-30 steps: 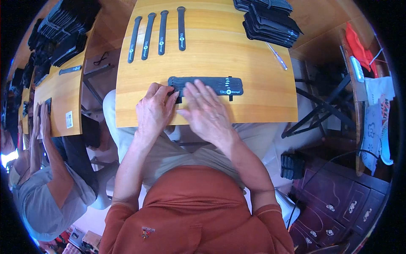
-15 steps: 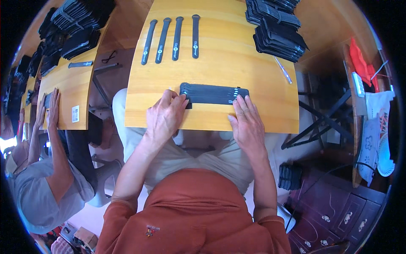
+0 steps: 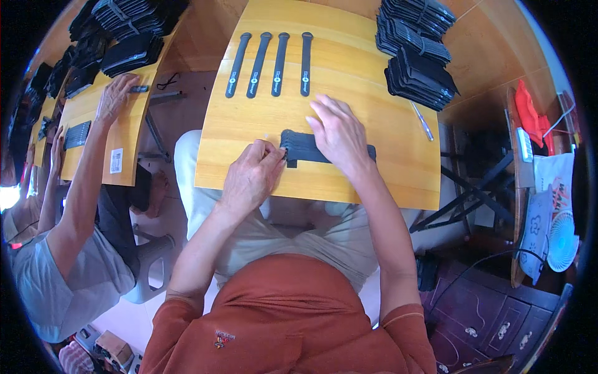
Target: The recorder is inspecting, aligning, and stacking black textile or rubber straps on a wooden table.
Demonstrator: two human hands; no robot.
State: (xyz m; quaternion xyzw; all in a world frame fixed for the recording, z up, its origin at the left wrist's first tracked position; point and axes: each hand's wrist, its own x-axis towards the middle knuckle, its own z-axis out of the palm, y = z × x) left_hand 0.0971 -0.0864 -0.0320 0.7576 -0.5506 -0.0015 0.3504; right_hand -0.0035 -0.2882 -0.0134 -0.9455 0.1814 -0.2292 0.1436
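Observation:
A stack of black straps (image 3: 304,148) lies sideways near the front edge of the wooden table. My left hand (image 3: 254,173) has its thumb and fingertips pinched on the stack's left end, where a small dark tab sticks out below. Over the middle of the stack hovers my right hand (image 3: 339,134), empty, its thumb apart from its loosely bent fingers. It hides part of the stack. Its fingertips point at the lower end of a single black strap (image 3: 306,65). That strap and several like it, such as the leftmost strap (image 3: 238,65), lie lengthwise in a row farther back.
Piles of black straps (image 3: 420,78) stand at the table's (image 3: 249,131) back right, with a slim pen-like tool (image 3: 423,121) beside them. At the left, a co-worker's hand (image 3: 117,93) touches a strap on another table (image 3: 93,165). A dark cabinet (image 3: 492,311) stands low at the right.
My right hand has left the stack's right end and moved up and left over its middle. My left hand still pinches the left end. The co-worker's hand has reached forward.

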